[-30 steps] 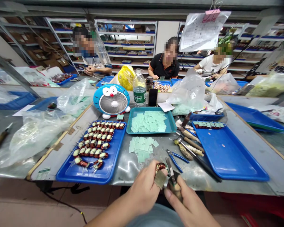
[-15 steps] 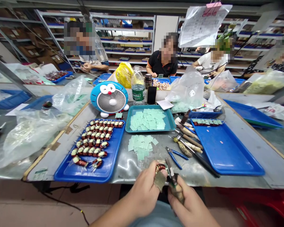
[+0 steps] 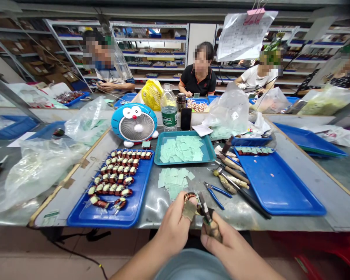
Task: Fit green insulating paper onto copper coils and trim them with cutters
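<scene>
Head view of a factory workbench. The left hand is closed around a copper-wound coil with a small square card against it, held just above the near edge of the grey metal table. The right hand is wrapped around the worn handle of a cutting tool, whose tip meets the coil; whether the tool's jaws are closed cannot be told. On the table, left of the hands, a blue tray carries rows of finished coils. Ahead lie loose green cards and a teal tray filled with more. To the right, blue-handled pliers and several wooden-handled tools lie beside a second blue tray. A cartoon-faced desk fan, a water bottle and clear plastic bags stand further back. Beyond, 4 co-workers sit at benches before metal shelving; a paper sheet hangs overhead.
</scene>
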